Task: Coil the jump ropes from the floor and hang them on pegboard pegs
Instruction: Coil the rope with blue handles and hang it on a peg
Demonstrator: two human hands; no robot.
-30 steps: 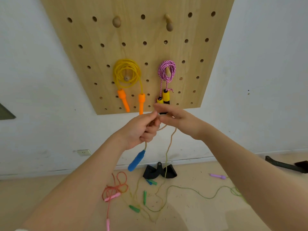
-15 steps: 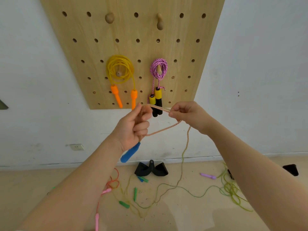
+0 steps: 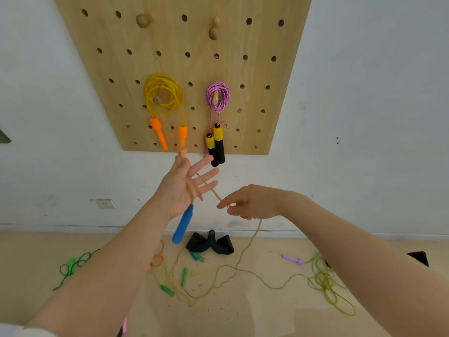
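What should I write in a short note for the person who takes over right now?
Left hand: fingers spread, rope across the palm, blue handle hanging below.
Right hand: pinches the same rope, which trails to the floor.
Done: yellow rope and pink rope hang coiled on pegs of the pegboard.
Left: coil this rope, hang it on a free peg; then the other ropes on the floor.

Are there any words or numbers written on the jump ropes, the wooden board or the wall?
None can be read.
Black-and-yellow foam handles of the pink braided rope: a small pale mark near one top, too blurred to read.
Wooden pegboard: only holes and pegs, no writing.
White wall socket: no label shows.
Blue foam handle hanging below the left hand: plain.
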